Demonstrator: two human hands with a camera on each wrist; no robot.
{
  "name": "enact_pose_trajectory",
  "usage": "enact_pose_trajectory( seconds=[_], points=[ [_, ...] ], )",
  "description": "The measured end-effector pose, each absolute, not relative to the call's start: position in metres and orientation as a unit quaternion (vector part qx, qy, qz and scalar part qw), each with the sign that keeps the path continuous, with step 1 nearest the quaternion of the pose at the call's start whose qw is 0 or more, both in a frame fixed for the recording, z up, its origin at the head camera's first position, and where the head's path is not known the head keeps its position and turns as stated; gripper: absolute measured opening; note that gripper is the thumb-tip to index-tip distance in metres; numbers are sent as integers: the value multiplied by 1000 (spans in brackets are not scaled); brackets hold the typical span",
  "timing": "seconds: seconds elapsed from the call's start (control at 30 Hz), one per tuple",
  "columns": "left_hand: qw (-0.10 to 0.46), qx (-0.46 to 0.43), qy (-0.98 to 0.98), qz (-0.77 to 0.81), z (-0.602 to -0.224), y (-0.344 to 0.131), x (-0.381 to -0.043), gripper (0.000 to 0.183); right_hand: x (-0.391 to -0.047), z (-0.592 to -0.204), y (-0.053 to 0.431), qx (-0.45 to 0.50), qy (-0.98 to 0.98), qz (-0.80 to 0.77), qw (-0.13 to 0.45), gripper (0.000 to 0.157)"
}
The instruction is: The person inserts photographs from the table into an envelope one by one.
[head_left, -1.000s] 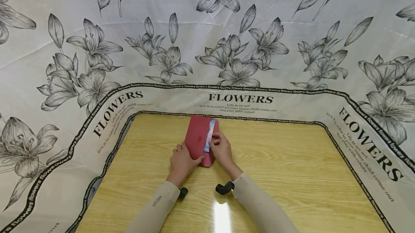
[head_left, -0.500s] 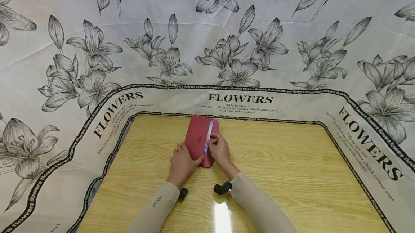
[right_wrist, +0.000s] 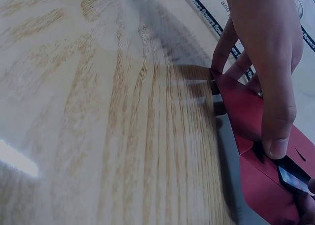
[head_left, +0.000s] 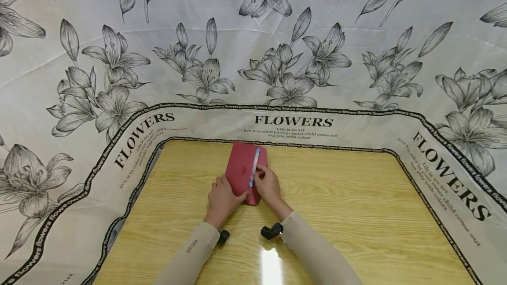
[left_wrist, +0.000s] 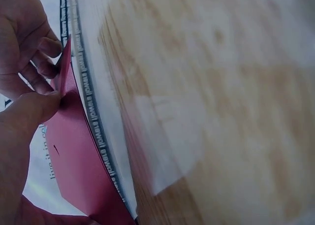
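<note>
A red envelope [head_left: 240, 166] stands angled near the table's far edge, with its flap on the right side. My left hand [head_left: 222, 195] grips its lower left part, the thumb lying over the front. In the right wrist view that thumb presses beside the envelope's opening. A narrow strip of a blue-and-white printed card [head_left: 255, 161] sticks out of the opening; the rest is inside. My right hand [head_left: 268, 184] pinches the card's exposed edge with thumb and finger, over the flap. In the left wrist view the envelope [left_wrist: 81, 156] shows a small dark slit.
The wood-grain table [head_left: 348, 205] has a glossy surface with a bright reflection at the front. A floral cloth [head_left: 293, 64] hangs behind and along both sides. A black wrist camera [head_left: 271, 231] sits by each sleeve.
The card has slid left, deeper into the envelope, so a narrower strip shows. My right hand has shifted slightly left with it. The left hand and envelope have hardly moved.
</note>
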State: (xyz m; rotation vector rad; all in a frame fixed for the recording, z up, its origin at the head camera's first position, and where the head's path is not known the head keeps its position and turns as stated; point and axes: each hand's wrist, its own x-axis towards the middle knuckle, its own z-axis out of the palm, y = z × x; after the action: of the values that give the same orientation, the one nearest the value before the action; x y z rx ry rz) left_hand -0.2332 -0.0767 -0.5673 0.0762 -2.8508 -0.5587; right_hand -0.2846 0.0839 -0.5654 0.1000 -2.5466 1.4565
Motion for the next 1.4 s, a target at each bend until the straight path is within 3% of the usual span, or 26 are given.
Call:
enact_pose_trajectory(
  seconds=[0.73, 1.4],
  points=[
    [58, 55, -983, -163, -556, -85, -241, 106, -277, -544, 135, 71, -875, 463, 119, 31],
    [6, 74, -992, -99, -547, -96, -252, 106, -269, -542, 225, 50, -931, 330, 147, 54]
  ],
)
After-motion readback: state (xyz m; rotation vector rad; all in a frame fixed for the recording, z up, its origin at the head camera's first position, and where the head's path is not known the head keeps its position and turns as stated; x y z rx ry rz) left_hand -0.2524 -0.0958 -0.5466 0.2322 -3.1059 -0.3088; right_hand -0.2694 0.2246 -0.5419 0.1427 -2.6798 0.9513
